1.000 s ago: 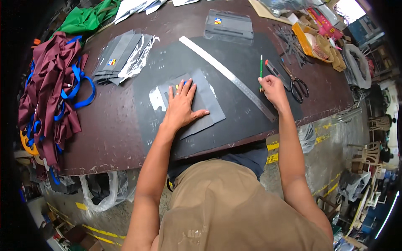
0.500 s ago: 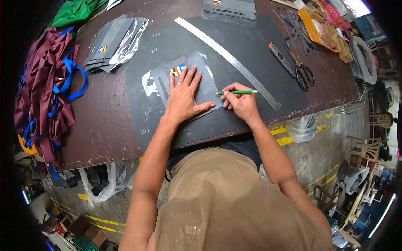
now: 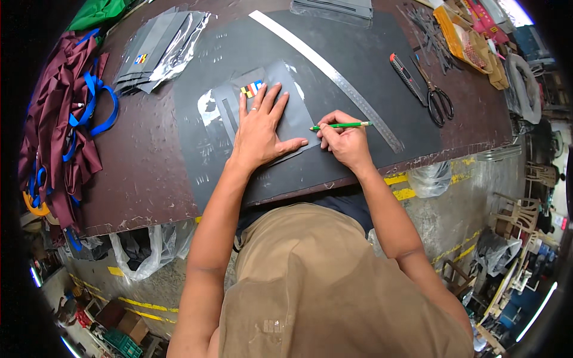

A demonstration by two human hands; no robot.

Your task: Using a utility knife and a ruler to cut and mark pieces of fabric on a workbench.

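Right now the left hand (image 3: 259, 128) is lying flat, fingers spread wide, pressing down on a grey template sheet (image 3: 295, 110) that is resting on a large dark sheet (image 3: 358, 59) covering the middle of the brown tabletop (image 3: 143, 173). Its grip is spread, holding nothing, only weighing the template down. A small multicoloured patch (image 3: 251, 89) is showing on the template at about 12 o'clock from the fingertips.

Just beside it, at 3 o'clock, the right hand (image 3: 343, 143) is pinching a green pencil (image 3: 340, 125) between thumb and fingers, its grip pressed together around the shaft. The pencil is lying nearly level, its tip touching the template's right edge close to the left thumb.

A long metal ruler (image 3: 325, 71) is running diagonally across the dark sheet, from 12 o'clock of the hands down toward 3 o'clock, passing just past the pencil's far end. Further out at 2 o'clock, a utility knife (image 3: 404, 76) and black-handled scissors (image 3: 439, 98) are lying side by side on the tabletop. At 10 o'clock a stack of grey and clear-wrapped sheets (image 3: 158, 51) is sitting, and at 9 o'clock, well apart, maroon fabric with blue straps (image 3: 65, 131) is heaped along the tabletop's edge.
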